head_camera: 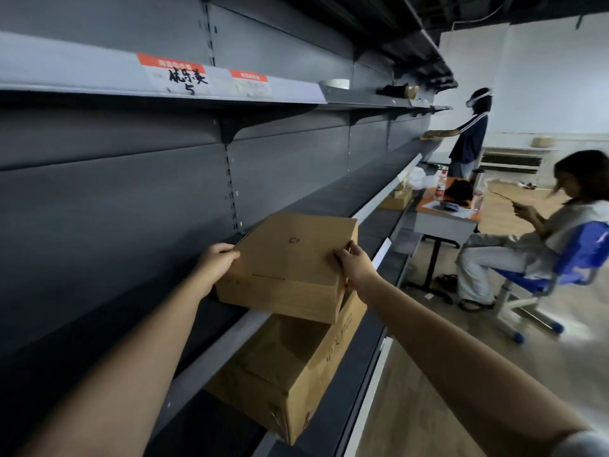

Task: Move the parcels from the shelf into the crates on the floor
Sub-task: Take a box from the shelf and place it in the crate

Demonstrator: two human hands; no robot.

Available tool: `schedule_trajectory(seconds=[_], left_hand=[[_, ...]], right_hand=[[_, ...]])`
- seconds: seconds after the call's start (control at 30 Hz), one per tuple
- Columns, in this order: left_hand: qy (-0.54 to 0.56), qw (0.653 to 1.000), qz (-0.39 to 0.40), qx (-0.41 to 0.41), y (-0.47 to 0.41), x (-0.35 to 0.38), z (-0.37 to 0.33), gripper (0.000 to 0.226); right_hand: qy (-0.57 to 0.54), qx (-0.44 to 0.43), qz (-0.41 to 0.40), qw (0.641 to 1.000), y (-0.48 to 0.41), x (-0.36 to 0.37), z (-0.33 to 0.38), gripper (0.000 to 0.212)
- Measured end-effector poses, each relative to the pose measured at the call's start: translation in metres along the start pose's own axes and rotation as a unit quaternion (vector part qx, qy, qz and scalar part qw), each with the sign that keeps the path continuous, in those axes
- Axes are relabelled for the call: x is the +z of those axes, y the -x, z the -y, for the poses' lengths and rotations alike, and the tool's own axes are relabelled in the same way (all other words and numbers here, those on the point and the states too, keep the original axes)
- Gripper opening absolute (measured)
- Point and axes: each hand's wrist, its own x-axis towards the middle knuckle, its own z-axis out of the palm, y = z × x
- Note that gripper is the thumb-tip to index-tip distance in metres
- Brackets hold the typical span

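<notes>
Gripping parcel (290, 255) from both sides: left hand (217, 263) curling fingers over its left edge, right hand (354, 268) curling fingers over its right top edge. Parcel lying between hands at front lip of shelf (211, 354); contact with shelf unclear. Larger carton (296, 371) sitting directly below grip on lower shelf (361, 354). Seated person (527, 245) holding phone (516, 206), well right of right hand.

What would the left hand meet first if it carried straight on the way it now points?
The left hand grips the cardboard parcel, so that blocks it at once; past its corner, probably the shelf's back panel, though depth is unclear.
</notes>
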Motion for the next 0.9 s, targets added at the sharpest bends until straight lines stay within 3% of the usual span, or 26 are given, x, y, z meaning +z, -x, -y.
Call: schedule_trajectory(seconds=[0.2,0.43,0.6,0.73,0.9], left_hand=[[0.047,0.993,0.092,0.057,0.035,0.067,-0.042,0.04],[0.067,0.968,0.199,0.136,0.128,0.176,-0.105,0.039],[0.067,0.945,0.271,0.171,0.234,0.245,-0.131,0.036],[0.059,0.92,0.333,0.196,0.339,0.292,-0.14,0.037],[0.054,0.872,0.412,0.257,0.489,0.337,-0.149,0.034]], right_hand=[[-0.085,-0.005,-0.084,0.993,0.043,-0.092,-0.011,0.041],[-0.113,-0.032,-0.233,0.965,0.153,-0.213,-0.033,0.041],[-0.108,-0.043,-0.34,0.933,0.267,-0.294,-0.057,0.047],[-0.083,-0.04,-0.402,0.911,0.377,-0.351,-0.085,0.035],[-0.061,-0.026,-0.5,0.864,0.533,-0.404,-0.119,0.034]])
